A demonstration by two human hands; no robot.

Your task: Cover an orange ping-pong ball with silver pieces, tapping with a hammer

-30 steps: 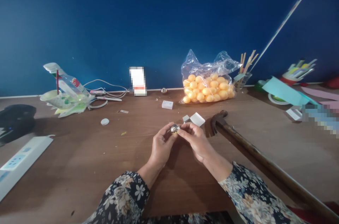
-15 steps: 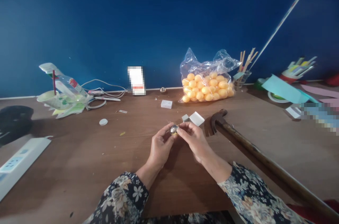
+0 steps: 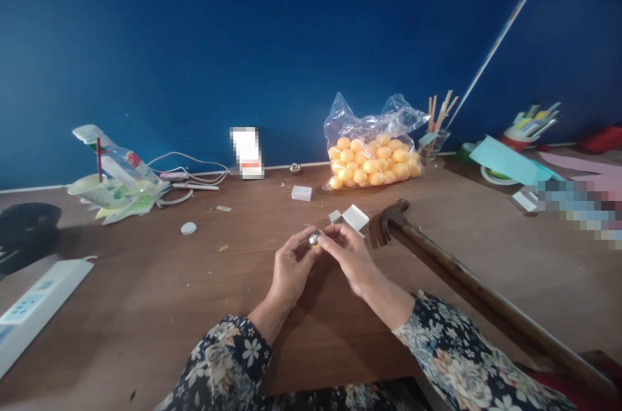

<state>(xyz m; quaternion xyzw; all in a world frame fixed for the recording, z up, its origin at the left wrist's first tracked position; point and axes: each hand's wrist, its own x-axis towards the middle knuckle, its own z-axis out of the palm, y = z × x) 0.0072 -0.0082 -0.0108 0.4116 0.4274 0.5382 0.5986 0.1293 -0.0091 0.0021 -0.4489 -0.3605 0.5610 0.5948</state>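
My left hand and my right hand meet over the middle of the brown table. Both pinch a small shiny silver ball between their fingertips, a little above the tabletop. Both sleeves are dark with a flower print. Just beyond the hands lie two small white boxes. A hammer with a long wooden handle lies to the right of my right hand, its head pointing to the boxes.
A clear bag of yellow balls leans on the blue wall. A small white box, a white cap, a tipped bottle with cables, a power strip at left, and paper and pen cups at right.
The hands keep hold of the silver ball and barely move. The view has shifted slightly to the right, so everything on the table sits a little further left.
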